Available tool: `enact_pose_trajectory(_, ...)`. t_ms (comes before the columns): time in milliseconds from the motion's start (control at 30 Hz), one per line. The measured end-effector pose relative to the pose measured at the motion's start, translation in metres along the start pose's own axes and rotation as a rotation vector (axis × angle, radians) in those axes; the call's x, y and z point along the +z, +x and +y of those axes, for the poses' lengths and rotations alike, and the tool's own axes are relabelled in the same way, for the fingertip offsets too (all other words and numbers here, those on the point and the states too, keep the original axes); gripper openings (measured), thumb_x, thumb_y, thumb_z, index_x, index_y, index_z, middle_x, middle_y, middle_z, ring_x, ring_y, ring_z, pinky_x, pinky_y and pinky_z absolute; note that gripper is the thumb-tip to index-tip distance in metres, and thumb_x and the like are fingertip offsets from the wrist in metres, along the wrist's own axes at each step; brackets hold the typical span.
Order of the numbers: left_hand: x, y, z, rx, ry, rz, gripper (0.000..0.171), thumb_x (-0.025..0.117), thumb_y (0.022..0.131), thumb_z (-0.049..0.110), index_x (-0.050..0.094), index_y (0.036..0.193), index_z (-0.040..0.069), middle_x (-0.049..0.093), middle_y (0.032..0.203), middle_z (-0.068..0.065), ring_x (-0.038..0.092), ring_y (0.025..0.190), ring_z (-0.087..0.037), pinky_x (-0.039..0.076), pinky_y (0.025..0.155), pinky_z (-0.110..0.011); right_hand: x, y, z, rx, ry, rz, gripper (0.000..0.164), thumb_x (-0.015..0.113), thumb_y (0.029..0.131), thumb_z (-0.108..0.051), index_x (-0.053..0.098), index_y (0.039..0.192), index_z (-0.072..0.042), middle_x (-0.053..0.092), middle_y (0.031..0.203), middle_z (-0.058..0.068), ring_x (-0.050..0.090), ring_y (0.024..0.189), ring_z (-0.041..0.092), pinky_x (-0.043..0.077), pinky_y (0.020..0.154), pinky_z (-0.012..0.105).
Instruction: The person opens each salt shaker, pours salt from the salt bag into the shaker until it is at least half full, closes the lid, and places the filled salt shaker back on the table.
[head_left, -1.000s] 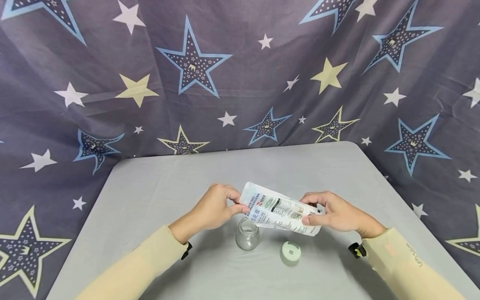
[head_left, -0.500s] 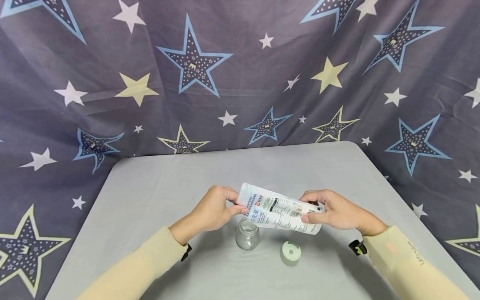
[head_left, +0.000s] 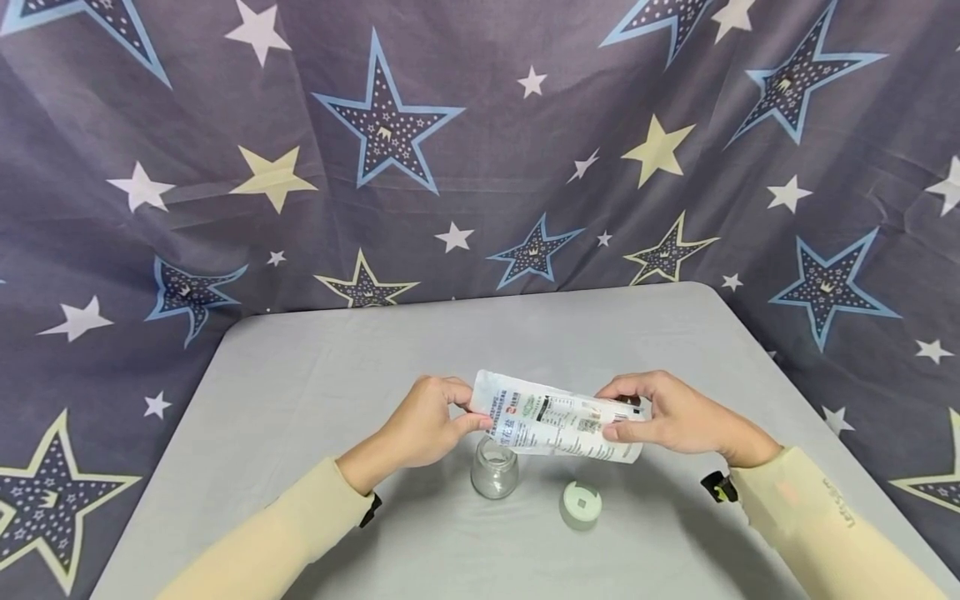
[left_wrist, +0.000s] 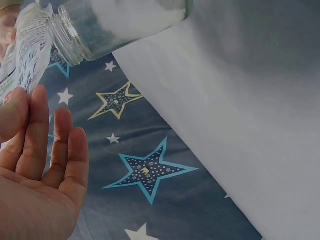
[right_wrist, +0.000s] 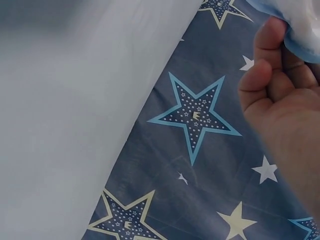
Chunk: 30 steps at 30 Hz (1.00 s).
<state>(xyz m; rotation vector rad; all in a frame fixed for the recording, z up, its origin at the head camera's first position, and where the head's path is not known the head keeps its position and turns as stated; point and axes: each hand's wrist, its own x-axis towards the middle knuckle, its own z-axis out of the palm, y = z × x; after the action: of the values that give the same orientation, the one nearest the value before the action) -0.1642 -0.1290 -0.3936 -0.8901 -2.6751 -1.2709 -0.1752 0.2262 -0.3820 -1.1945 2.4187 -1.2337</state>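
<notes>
A white printed salt bag [head_left: 558, 421] is held nearly sideways above the table, its left end over the mouth of a clear glass jar [head_left: 495, 471]. My left hand [head_left: 427, 425] pinches the bag's left end between thumb and forefinger; the other fingers extend loosely in the left wrist view. My right hand [head_left: 675, 417] grips the bag's right end, thumb on the near face. In the left wrist view, the bag meets the threaded mouth of the jar [left_wrist: 135, 22], and white material shows inside the glass. In the right wrist view, white contents fill the bag's clear, blue-edged part [right_wrist: 305, 25].
A pale green round lid [head_left: 582, 504] lies on the grey-covered table [head_left: 375, 350], right of the jar and nearer to me. Behind the table hangs a dark star-patterned cloth [head_left: 450, 150]. The jar stands upright on the table.
The salt bag's right end has risen slightly with my right hand. Its left end has shifted a little left and down with my left hand. Jar and lid have stayed put.
</notes>
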Motion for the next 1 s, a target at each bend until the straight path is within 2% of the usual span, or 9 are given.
enact_pose_trajectory(633, 0.001, -0.004, -0.004, -0.043, -0.055, 0.003, 0.007, 0.086, 0.083, 0.013, 0.081, 0.086, 0.017, 0.075, 0.088, 0.012, 0.071, 0.090, -0.008, 0.056, 0.087, -0.035, -0.006, 0.006, -0.012, -0.026, -0.054, 0.007, 0.020, 0.076, 0.094, -0.012, 0.073, 0.112, -0.021, 0.073, 0.105, -0.009, 0.067, 0.096, 0.013, 0.052, 0.086, 0.029)
enact_pose_trajectory(867, 0.003, -0.006, -0.008, -0.045, -0.070, 0.020, 0.007, 0.086, 0.082, 0.013, 0.081, 0.085, 0.016, 0.075, 0.087, 0.012, 0.071, 0.087, -0.008, 0.057, 0.085, -0.042, -0.007, 0.009, -0.015, -0.030, -0.073, 0.005, 0.020, 0.075, 0.094, -0.012, 0.073, 0.112, -0.021, 0.072, 0.105, -0.009, 0.067, 0.095, 0.012, 0.053, 0.081, 0.029)
enact_pose_trajectory(1000, 0.004, -0.007, -0.009, -0.056, -0.072, 0.024, 0.007, 0.087, 0.082, 0.013, 0.080, 0.083, 0.016, 0.075, 0.086, 0.012, 0.071, 0.086, -0.008, 0.057, 0.084, -0.043, -0.008, 0.010, -0.017, -0.020, -0.077, 0.001, 0.019, 0.074, 0.095, -0.013, 0.073, 0.113, -0.021, 0.072, 0.105, -0.009, 0.066, 0.093, 0.011, 0.053, 0.080, 0.028)
